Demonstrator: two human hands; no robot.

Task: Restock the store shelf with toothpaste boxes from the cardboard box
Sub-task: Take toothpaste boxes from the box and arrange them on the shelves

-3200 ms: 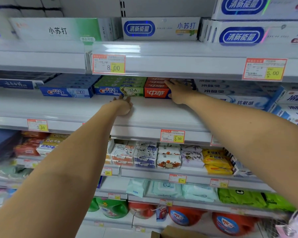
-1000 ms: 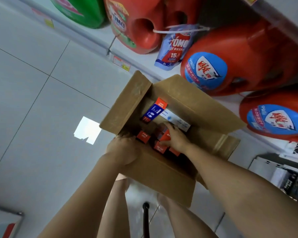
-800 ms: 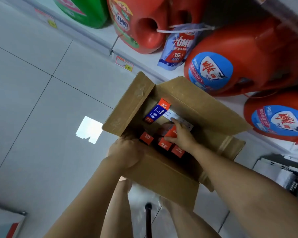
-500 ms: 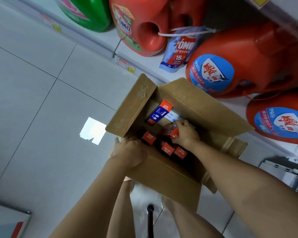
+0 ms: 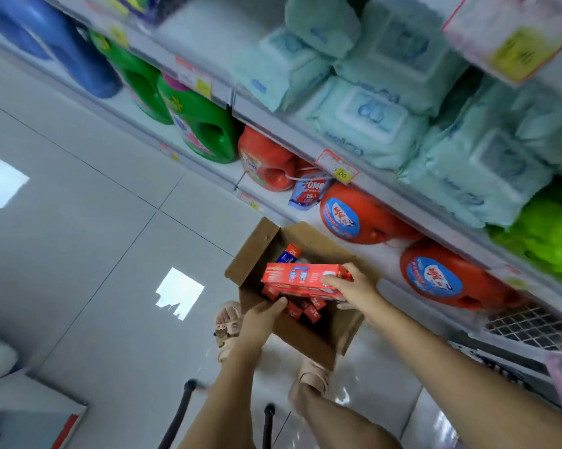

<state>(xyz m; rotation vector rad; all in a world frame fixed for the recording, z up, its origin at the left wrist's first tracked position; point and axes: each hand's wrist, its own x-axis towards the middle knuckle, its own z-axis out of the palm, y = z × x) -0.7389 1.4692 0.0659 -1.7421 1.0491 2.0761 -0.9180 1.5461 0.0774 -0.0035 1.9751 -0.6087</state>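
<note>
Red toothpaste boxes pinched in right hand over cardboard box; left hand grip unclear; detergent jugs behind.

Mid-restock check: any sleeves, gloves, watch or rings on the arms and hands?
The left forearm and right forearm are bare up to the frame edge, with no sleeve in sight. The left hand and right hand are ungloved; no watch, bracelet or ring shows, though blur could hide a thin one.

The left hand and right hand are bare like the forearms and legs, with pale pink strapped sandals at six o'clock.
</note>
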